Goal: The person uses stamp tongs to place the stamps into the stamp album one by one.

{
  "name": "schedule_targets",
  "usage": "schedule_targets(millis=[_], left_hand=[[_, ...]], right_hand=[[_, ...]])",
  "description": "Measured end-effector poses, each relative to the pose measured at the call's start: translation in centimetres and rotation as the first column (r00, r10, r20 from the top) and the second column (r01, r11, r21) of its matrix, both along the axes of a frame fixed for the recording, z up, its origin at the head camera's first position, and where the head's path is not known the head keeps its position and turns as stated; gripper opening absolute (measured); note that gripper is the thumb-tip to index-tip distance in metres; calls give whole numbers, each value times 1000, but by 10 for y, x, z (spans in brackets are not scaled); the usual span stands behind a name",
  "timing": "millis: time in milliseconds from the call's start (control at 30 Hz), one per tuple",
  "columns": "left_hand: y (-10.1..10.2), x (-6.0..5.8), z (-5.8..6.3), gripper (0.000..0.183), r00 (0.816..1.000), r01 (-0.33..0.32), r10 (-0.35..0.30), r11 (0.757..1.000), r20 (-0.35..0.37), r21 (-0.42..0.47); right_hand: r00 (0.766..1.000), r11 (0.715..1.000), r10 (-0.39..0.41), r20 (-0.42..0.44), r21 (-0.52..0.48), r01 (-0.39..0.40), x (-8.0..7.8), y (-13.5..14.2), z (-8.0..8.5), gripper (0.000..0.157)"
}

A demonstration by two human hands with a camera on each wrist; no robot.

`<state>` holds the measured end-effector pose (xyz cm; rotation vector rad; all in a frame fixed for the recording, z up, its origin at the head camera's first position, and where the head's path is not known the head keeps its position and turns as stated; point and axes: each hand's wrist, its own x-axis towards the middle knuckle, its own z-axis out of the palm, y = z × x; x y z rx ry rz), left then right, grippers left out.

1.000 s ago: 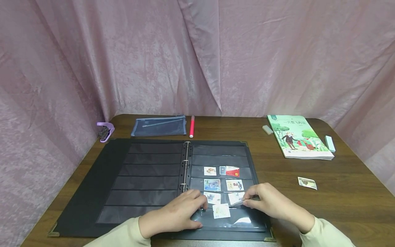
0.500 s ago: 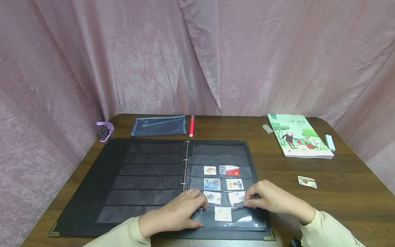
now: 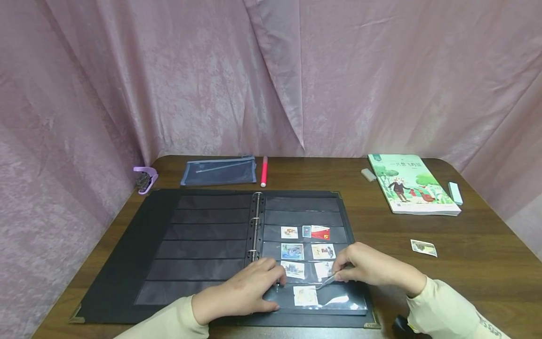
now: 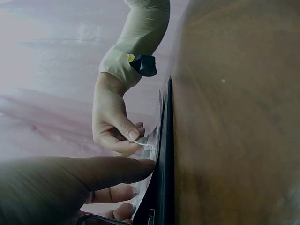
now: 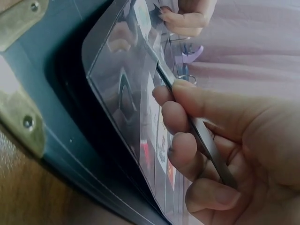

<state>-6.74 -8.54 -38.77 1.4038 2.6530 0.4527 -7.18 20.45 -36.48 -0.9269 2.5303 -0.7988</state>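
Observation:
My right hand (image 3: 366,263) grips a pair of metal tweezers (image 5: 205,136) between thumb and fingers. Their tips meet the right edge of a pale stamp (image 3: 305,296) at the bottom pocket row of the stamp album's (image 3: 203,256) right page; whether they pinch it, I cannot tell. To the left of that stamp my left hand (image 3: 250,287) rests on the page, thumb and fingertips touching the plastic. Above are several stamps in rows, among them a blue one (image 3: 292,251) and a red and white one (image 3: 320,232). The right hand partly covers another stamp (image 3: 323,269).
A loose stamp (image 3: 424,247) lies on the table right of the album. Farther back are a green picture book (image 3: 412,184), an eraser (image 3: 368,175), a small white block (image 3: 455,193), a pink marker (image 3: 264,172), a blue mesh pouch (image 3: 219,171) and a purple hole punch (image 3: 145,180).
The pale stamp has shifted slightly down and right and now lies straighter in the bottom row. The right hand with the tweezers has moved slightly upward in view; the left hand stays in place.

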Motion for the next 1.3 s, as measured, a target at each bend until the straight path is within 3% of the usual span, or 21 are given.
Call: schedule_targets(millis=[500, 767, 1100, 1300], left_hand=[[-1, -2, 0, 36, 1000, 15, -15, 1000, 26, -8], [-1, -3, -2, 36, 999, 15, -15, 1000, 35, 1], [-1, -3, -3, 37, 999, 17, -17, 1000, 40, -6], [-1, -4, -2, 37, 999, 21, -21, 1000, 27, -10]], right_hand=[[997, 999, -30, -73, -41, 27, -3, 19, 5, 9], [993, 988, -114, -7, -109, 113, 0, 36, 6, 12], [977, 967, -202, -70, -174, 188, 7, 67, 8, 9], [951, 946, -294, -92, -172, 276, 13, 93, 6, 8]])
